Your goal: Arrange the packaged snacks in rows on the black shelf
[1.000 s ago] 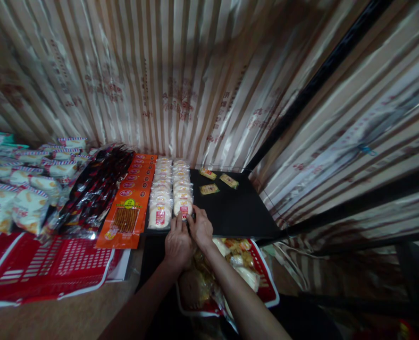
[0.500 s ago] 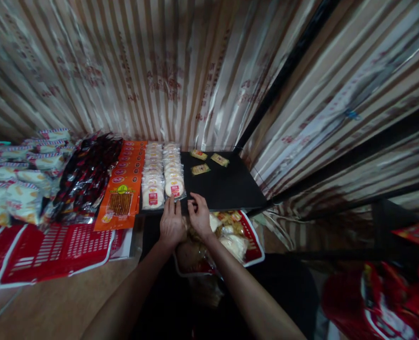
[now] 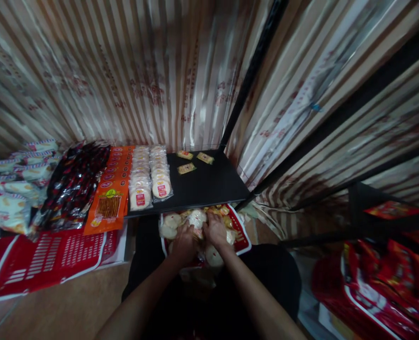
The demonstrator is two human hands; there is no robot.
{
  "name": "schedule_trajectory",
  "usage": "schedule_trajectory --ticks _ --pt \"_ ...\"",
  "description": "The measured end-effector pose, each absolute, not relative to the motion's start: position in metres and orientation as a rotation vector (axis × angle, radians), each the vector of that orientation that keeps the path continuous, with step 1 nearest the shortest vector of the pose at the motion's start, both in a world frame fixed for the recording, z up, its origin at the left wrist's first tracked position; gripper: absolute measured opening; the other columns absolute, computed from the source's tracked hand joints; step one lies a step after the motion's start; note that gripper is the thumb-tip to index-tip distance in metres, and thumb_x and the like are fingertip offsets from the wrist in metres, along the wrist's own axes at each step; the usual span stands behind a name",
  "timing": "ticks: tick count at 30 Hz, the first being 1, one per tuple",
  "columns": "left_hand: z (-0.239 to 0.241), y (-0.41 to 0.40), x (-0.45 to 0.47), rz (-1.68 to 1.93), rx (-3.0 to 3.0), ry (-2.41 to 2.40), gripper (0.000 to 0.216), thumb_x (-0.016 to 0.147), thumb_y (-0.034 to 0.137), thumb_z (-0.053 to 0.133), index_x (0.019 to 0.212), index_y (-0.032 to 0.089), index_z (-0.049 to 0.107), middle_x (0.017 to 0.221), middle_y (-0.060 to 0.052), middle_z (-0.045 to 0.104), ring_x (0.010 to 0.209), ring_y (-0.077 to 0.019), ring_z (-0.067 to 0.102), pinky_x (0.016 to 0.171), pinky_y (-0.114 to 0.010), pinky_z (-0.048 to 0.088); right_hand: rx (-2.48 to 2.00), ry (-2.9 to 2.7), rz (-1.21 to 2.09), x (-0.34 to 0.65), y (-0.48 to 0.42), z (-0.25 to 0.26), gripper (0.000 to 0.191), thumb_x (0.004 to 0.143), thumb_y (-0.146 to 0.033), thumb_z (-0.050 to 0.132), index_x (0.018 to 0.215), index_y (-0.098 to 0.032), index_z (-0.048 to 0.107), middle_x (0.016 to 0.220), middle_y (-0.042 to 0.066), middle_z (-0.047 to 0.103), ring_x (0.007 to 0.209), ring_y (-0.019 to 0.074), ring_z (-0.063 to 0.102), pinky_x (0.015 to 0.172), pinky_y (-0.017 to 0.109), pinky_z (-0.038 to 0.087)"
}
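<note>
Both hands are down inside a red basket with a white rim, just below the shelf's front edge. My left hand touches wrapped round white crackers; its fingertips are partly lost among the packets, so its grip is unclear. On the right of it, my right hand has curled fingers at a packet of crackers; whether it grips one cannot be made out. Above the basket, two rows of packed round crackers stand on the black shelf, with several small yellow packets behind.
Orange snack packs, dark shiny packets and white puffy bags line the shelf's left. Red baskets sit below them. A black post rises at the shelf's back corner. Red bags fill a basket at right.
My hands have moved from the front of the right cracker row down into the basket. The view has shifted slightly, so the shelf appears further left.
</note>
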State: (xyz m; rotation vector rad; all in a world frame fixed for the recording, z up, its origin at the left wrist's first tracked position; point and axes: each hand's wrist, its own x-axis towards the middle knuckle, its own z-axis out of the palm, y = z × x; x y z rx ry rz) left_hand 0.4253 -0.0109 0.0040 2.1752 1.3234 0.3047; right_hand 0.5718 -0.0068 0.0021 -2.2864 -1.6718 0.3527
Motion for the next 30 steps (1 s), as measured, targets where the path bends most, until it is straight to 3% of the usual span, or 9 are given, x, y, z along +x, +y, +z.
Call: schedule_trajectory --ticks 7,13,20,23,25,27,30 --pt "-0.003 -0.01 0.432 0.272 2.076 1.323 0.054 0.075 0.01 0.04 0.128 0.003 0.046 0.137 -0.017 0.044 0.132 -0.0265 0.033 0.11 -0.039 0.026 -2.167 -1.605 0.532 0.572 0.004 0.002 0.04 0.077 -0.023 0.052 0.115 -0.01 0.058 0.109 0.016 0.064 0.107 0.0258 0.053 0.097 0.036 0.032" --pt "-0.01 -0.008 0.426 0.33 2.035 1.324 0.063 0.074 0.011 0.04 0.136 0.002 0.033 0.14 -0.019 0.04 0.131 -0.0252 0.033 0.11 -0.038 0.026 -2.025 -1.49 0.753 0.566 0.0 0.009 0.027 0.076 -0.025 0.051 0.098 -0.014 0.064 0.084 0.007 0.067 0.076 0.0179 0.06 0.074 0.027 0.045" --pt "-0.013 -0.008 0.421 0.562 1.862 1.459 0.046 0.081 0.02 0.037 0.126 0.01 0.045 0.128 -0.014 0.052 0.121 -0.022 0.045 0.104 -0.034 0.032 -1.809 -1.329 1.001 0.541 -0.011 0.017 0.03 0.078 -0.026 0.044 0.1 -0.014 0.06 0.073 0.003 0.067 0.062 0.0144 0.061 0.058 0.024 0.048" --pt "-0.005 -0.006 0.414 0.572 1.801 1.465 0.042 0.082 0.02 0.036 0.123 0.015 0.045 0.118 -0.01 0.059 0.11 -0.0201 0.053 0.096 -0.033 0.038 -1.774 -1.349 0.926 0.537 -0.014 0.031 0.028 0.078 -0.024 0.046 0.099 -0.014 0.061 0.079 0.006 0.067 0.069 0.0163 0.062 0.065 0.027 0.05" --pt "0.005 -0.004 0.405 0.546 1.744 1.424 0.039 0.081 0.022 0.039 0.119 0.017 0.046 0.099 -0.007 0.064 0.093 -0.0197 0.059 0.084 -0.032 0.044 -1.838 -1.48 0.705 0.538 -0.014 0.045 0.028 0.077 -0.022 0.048 0.1 -0.014 0.062 0.09 0.009 0.066 0.082 0.0188 0.062 0.077 0.031 0.049" --pt "0.014 0.0 0.394 0.523 1.709 1.353 0.032 0.079 0.023 0.043 0.109 0.017 0.051 0.081 -0.003 0.063 0.076 -0.0179 0.059 0.073 -0.029 0.044 -1.85 -1.646 0.495 0.54 -0.013 0.058 0.034 0.076 -0.02 0.052 0.108 -0.016 0.061 0.105 0.011 0.063 0.099 0.022 0.057 0.09 0.036 0.043" --pt "0.026 0.011 0.378 0.522 1.713 1.198 0.019 0.076 0.024 0.047 0.091 0.017 0.056 0.073 0.001 0.058 0.069 -0.0146 0.055 0.065 -0.025 0.042 -1.746 -1.886 0.433 0.541 -0.009 0.073 0.044 0.075 -0.019 0.056 0.119 -0.019 0.056 0.121 0.01 0.058 0.116 0.0234 0.047 0.1 0.041 0.035"
